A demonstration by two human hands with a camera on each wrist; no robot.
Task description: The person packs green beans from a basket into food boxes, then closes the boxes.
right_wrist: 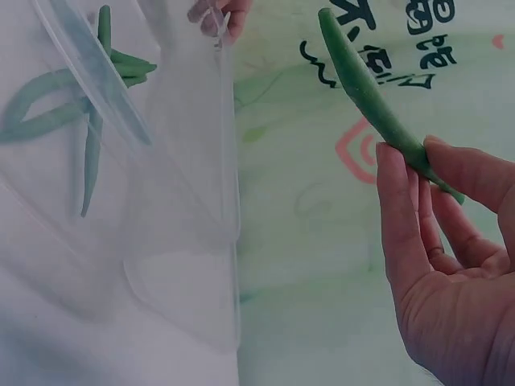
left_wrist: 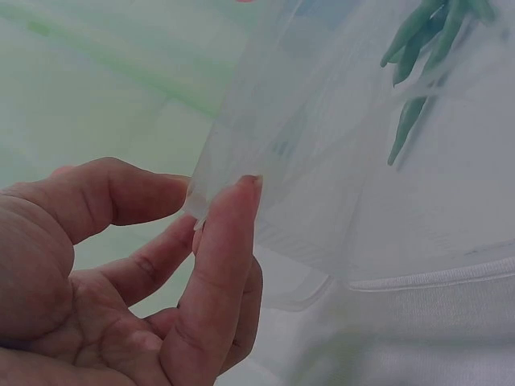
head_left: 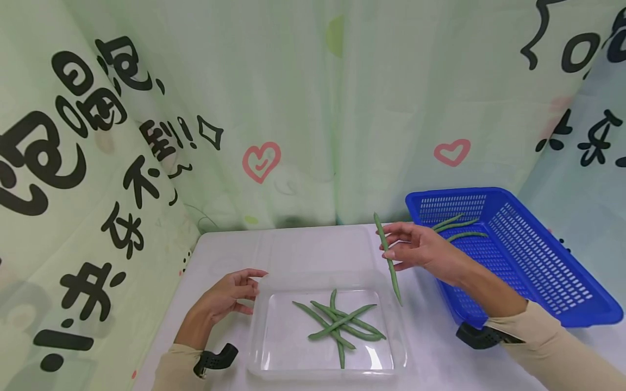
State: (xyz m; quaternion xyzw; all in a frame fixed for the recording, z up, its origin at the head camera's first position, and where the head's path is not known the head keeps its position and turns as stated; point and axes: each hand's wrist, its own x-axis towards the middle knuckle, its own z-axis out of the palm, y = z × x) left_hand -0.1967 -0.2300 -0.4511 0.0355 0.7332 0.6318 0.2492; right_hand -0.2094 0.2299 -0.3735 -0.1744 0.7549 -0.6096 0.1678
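Note:
In the head view a clear plastic container (head_left: pixel 281 347) lies on the white table, with several green beans (head_left: pixel 336 326) crossed over each other inside it. My left hand (head_left: pixel 229 296) pinches the container's far left corner between thumb and fingers; the left wrist view shows the thin rim (left_wrist: pixel 199 197) between them. Above the container's right side, my right hand (head_left: pixel 423 248) holds one green bean (head_left: pixel 394 277), slanting downward. Its thumb and fingertips pinch that bean (right_wrist: pixel 374 104) nearer one end in the right wrist view.
A blue plastic basket (head_left: pixel 557 266) with perforated walls stands at the right, partly behind my right forearm. Several green beans (head_left: pixel 467 235) lie in its far left part. Pale green curtains (head_left: pixel 337 108) with black writing and pink hearts hang behind the table (head_left: pixel 293 250) and along both sides.

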